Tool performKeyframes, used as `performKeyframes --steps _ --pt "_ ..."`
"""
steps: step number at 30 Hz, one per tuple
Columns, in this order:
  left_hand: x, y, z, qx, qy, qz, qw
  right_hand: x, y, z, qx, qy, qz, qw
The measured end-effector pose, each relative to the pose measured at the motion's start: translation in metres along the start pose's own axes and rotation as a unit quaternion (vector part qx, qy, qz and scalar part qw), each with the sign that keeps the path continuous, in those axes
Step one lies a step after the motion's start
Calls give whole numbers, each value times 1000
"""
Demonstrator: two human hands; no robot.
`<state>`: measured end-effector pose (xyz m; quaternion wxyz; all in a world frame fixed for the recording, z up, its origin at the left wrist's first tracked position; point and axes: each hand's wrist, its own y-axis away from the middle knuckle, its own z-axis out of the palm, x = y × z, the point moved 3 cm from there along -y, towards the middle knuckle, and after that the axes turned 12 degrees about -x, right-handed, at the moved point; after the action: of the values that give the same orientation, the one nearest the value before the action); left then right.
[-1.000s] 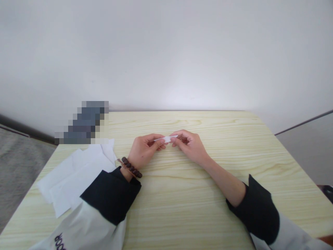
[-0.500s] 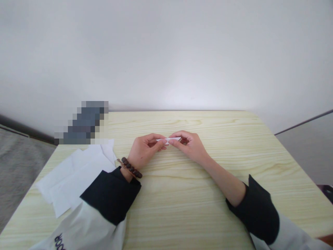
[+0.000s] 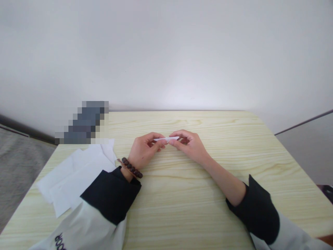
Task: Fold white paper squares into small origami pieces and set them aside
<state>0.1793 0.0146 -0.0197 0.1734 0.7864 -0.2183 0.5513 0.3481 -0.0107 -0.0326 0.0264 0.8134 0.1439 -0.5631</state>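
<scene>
At mid-frame, over the table [image 3: 182,208], my 2 hands meet on a small folded paper [image 3: 166,139]. My left hand [image 3: 144,149] pinches its left end between thumb and fingertips, and my right hand [image 3: 191,146] pinches the right end the same way. I seem to be pressing a crease along it, though the piece is too small to be sure. I judge the crease calls for a firm, even squeeze with both ends held level. Loose white sheets [image 3: 75,177] lie at lower left, touching my sleeve. The tabletop is pale wood grain, and a plain white wall [image 3: 166,52] fills the upper frame.
</scene>
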Motion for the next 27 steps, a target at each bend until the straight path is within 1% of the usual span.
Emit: performKeyframes --steps 2,5,8,11,15,20,27 --pt "1 0 1 -6 -5 3 1000 -3 0 1 -15 38 -13 999" --pt "2 1 3 -12 -38 13 999 -9 1 1 -45 91 -52 993" --pt "2 1 4 -5 -75 24 997 -11 2 1 -44 111 -66 991" --pt "2 1 4 -8 -73 24 997 -11 3 2 -49 121 -66 989" --pt "1 0 6 -5 -20 8 1000 -9 2 3 -68 91 -49 992" --pt "-1 -2 7 -3 27 -1 1000 -5 3 4 -62 46 -24 997" --pt "-2 -2 6 -21 41 14 999 -1 3 5 -52 -16 1 999"
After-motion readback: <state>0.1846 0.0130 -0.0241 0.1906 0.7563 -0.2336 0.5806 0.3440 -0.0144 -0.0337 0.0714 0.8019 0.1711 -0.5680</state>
